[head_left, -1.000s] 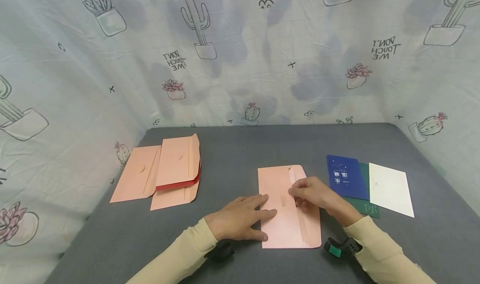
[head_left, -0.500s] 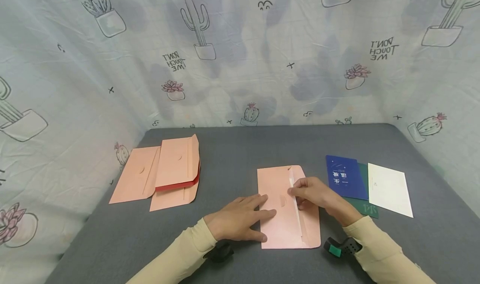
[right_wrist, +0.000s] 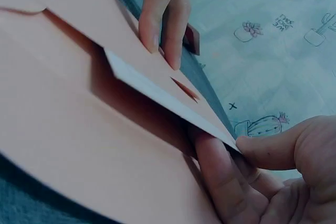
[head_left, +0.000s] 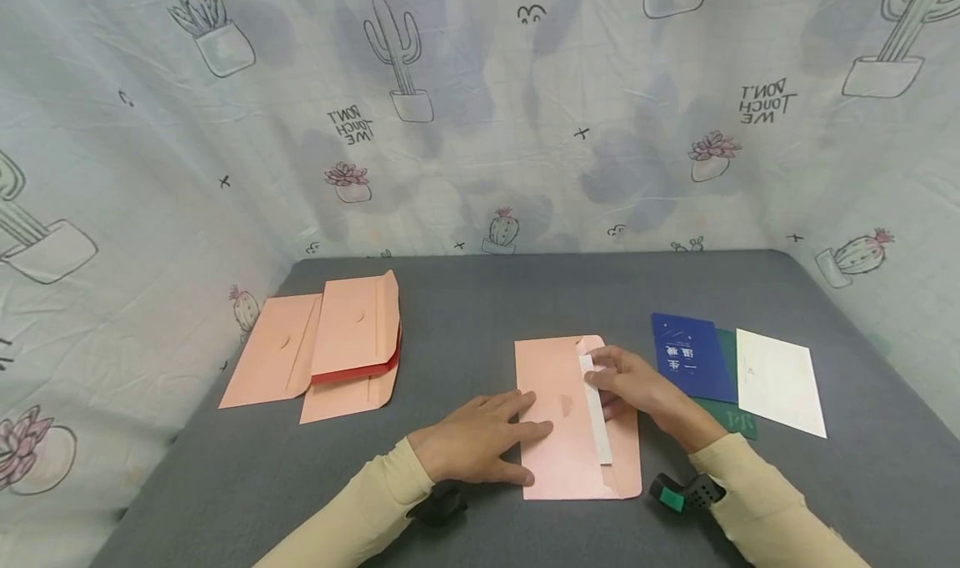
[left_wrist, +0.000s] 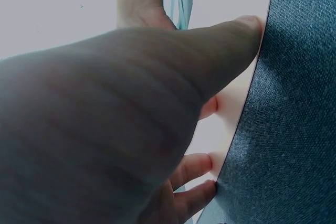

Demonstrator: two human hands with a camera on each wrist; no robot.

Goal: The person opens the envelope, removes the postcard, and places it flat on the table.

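Note:
A pink envelope lies on the grey table with its flap unfolded to the right. From its opening sticks out a narrow strip of white card; the rest is hidden inside. My right hand pinches the upper part of that strip, and the right wrist view shows the thumb on one face of the white card and fingers inside the opening. My left hand rests with spread fingers on the envelope's left side. In the left wrist view its thumb lies along the envelope's edge.
Several pink envelopes overlap at the left, one with a red edge showing. At the right, a blue card and a white card partly cover a green card. A patterned curtain stands behind the table.
The white card has come out of the envelope's opening toward the right, from unseen to a clear strip. My right hand has shifted slightly with it; my left hand stays in place.

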